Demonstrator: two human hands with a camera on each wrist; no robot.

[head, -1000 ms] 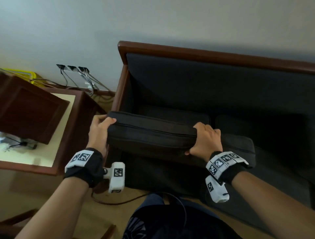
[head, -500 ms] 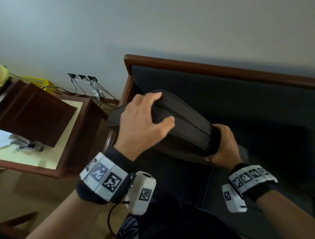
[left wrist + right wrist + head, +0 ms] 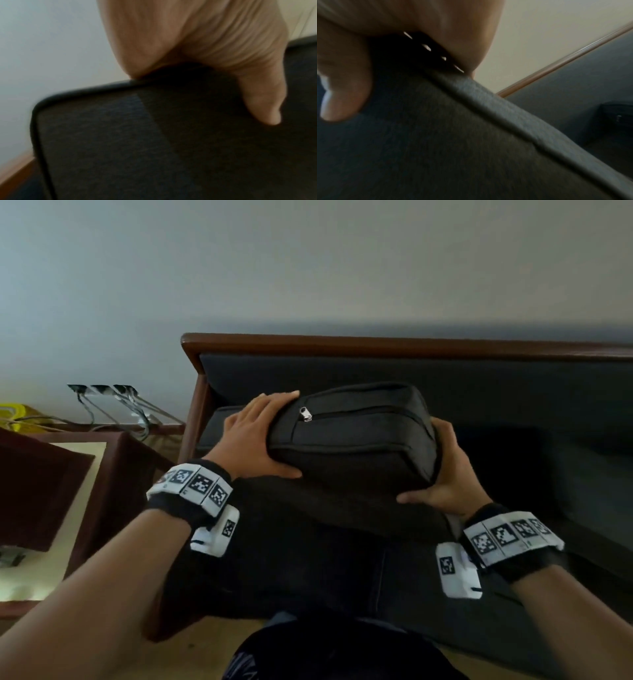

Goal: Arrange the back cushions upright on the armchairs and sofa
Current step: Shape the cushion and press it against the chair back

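A dark grey back cushion (image 3: 356,446) with a zip along its top edge is held above the sofa seat (image 3: 308,542), tilted, in front of the dark backrest (image 3: 445,385). My left hand (image 3: 260,436) grips its left end, fingers over the top and thumb on the front face. Around the right end curls my right hand (image 3: 448,474), thumb beneath. The left wrist view shows the left hand's thumb (image 3: 262,105) on the cushion (image 3: 120,148). In the right wrist view the cushion's piped edge (image 3: 488,108) runs past the right hand's thumb (image 3: 342,88). The cushion's lower edge is hidden.
The sofa has a brown wooden frame (image 3: 376,344) against a pale wall. A wooden side table (image 3: 113,508) stands to its left with a dark wooden box (image 3: 37,484) on it. Wall sockets with cables (image 3: 102,392) sit behind the table.
The cushion lay flat along the seat's front; it has been lifted and turned so its zip edge faces up. My left hand shifted over its top, and both hands moved toward the backrest.
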